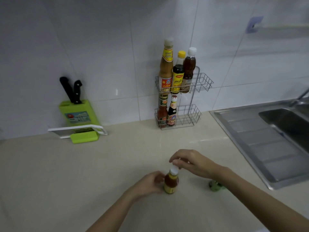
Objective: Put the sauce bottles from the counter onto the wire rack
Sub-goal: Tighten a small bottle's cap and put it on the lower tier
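Note:
A small sauce bottle (170,181) with reddish-brown sauce, a yellow label and a white cap stands upright on the beige counter (83,173). My left hand (150,182) wraps its body from the left. My right hand (192,162) pinches the white cap from above. The two-tier wire rack (199,84) stands against the tiled wall. Its upper shelf holds three bottles (178,76) at the left; the lower shelf holds two bottles (167,113) at the left. The right side of both shelves is bare wire.
A green knife block (78,114) with two black-handled knives and a white cutting board (76,130) sits at the back left. A steel sink (267,139) with a drainboard fills the right. A small green object (215,185) lies under my right forearm.

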Action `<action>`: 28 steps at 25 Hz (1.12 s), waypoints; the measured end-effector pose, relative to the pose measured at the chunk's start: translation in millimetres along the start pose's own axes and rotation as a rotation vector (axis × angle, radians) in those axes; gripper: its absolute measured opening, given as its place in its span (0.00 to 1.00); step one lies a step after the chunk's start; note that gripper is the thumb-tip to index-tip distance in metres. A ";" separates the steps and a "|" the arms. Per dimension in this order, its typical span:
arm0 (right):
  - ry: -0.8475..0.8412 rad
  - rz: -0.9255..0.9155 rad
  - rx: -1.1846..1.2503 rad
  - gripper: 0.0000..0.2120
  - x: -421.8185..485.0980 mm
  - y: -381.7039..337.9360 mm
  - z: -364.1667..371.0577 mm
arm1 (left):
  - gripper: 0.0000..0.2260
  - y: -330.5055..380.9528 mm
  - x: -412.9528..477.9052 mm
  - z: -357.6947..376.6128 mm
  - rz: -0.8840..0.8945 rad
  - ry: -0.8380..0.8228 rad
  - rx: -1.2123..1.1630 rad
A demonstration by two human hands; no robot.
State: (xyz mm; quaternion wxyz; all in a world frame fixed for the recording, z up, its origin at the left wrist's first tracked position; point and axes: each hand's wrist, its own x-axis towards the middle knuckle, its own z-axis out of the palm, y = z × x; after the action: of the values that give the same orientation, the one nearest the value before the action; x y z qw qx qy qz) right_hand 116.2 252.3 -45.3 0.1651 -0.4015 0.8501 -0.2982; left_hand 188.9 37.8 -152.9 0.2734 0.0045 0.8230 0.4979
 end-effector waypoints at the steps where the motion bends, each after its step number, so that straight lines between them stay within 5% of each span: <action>1: -0.024 -0.037 -0.079 0.14 -5.1 -3.0 2.0 | 0.25 -2.3 -0.7 7.3 0.015 0.011 -0.020; 4: -0.045 -0.075 -0.296 0.16 -13.0 -4.9 9.0 | 0.29 -3.9 0.0 26.4 0.078 0.113 -0.045; 9: 0.022 -0.102 -0.529 0.15 -6.2 -11.6 13.5 | 0.23 9.0 1.5 34.1 0.125 0.275 -0.010; 15: 0.065 -0.063 -0.587 0.15 -1.0 -18.6 19.6 | 0.22 9.3 -6.8 41.6 0.129 0.341 -0.012; 18: 0.042 0.013 -0.476 0.16 5.6 -28.5 17.9 | 0.22 10.4 -9.7 28.0 0.136 0.258 -0.079; 22: 0.140 0.073 0.042 0.14 30.1 -47.2 -11.3 | 0.25 38.6 -6.3 -6.8 0.210 0.122 -0.433; 28: 0.286 0.158 0.236 0.12 45.1 -50.2 -68.5 | 0.19 88.6 3.6 -28.2 0.357 0.095 -0.630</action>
State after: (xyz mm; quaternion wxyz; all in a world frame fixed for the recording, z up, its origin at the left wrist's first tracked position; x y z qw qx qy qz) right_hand 81.8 217.6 37.5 0.1116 -0.2651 0.8529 -0.4356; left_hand 149.6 60.5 -71.6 0.1314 0.0405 0.6274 0.7665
